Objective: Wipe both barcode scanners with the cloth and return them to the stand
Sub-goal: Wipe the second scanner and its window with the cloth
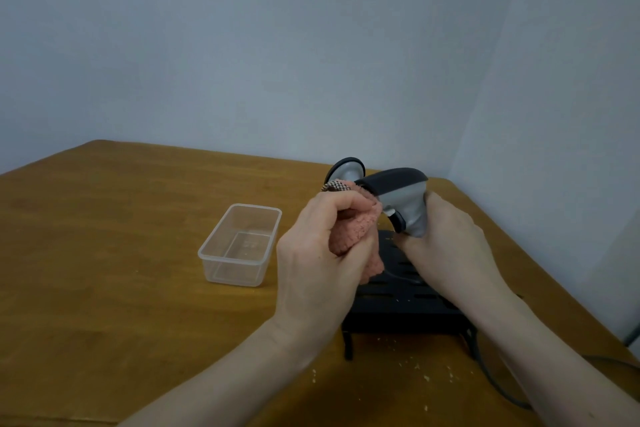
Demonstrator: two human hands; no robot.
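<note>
Left hand (318, 246) grips the bunched pink cloth (353, 229) against the scanner (398, 191); right hand (446, 239) clasps the scanner's handle above the black stand (398, 302).

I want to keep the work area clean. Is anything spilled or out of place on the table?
Yes. Small pale crumbs are scattered on the wooden table in front of the black stand, and a few lie on the stand itself. What they are cannot be told.

The cloth (353, 232) looks pink, soft and fuzzy. The scanner (401, 198) is smooth plastic, dark on top and grey below. The box (239, 246) is clear, shiny plastic. The table (121, 253) is brown wood. The stand (398, 302) is black and matt.
</note>
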